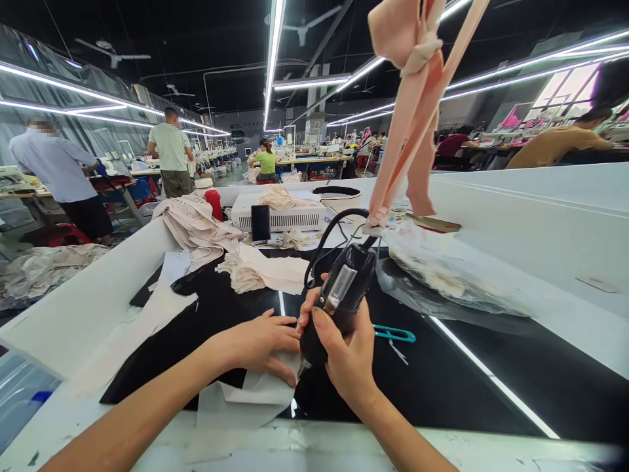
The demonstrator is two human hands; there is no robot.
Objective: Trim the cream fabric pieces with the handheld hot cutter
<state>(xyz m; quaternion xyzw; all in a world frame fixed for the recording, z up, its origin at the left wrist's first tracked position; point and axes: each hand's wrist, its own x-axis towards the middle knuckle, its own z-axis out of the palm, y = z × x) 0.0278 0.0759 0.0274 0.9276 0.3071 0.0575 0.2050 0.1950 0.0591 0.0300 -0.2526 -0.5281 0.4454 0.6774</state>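
Note:
My right hand (348,351) is wrapped round a black hand-held electric tool (314,341) with a clear window on its body and a cable at its top. The tool points down at the table, and its working end is mostly hidden. It hangs from a knotted pink fabric strip (400,137). My left hand (263,347) lies with spread fingers on a pale fabric piece (250,396), close beside the tool. Teal thread snips (396,334) lie just right of my right hand on the black glossy work surface (432,380).
Behind lie a stack of cut pale fabric (270,269), a phone (260,223) and a white vented box (295,216). Plastic-wrapped material (442,269) lies at right. White side walls (113,295) border the table. Several people work beyond.

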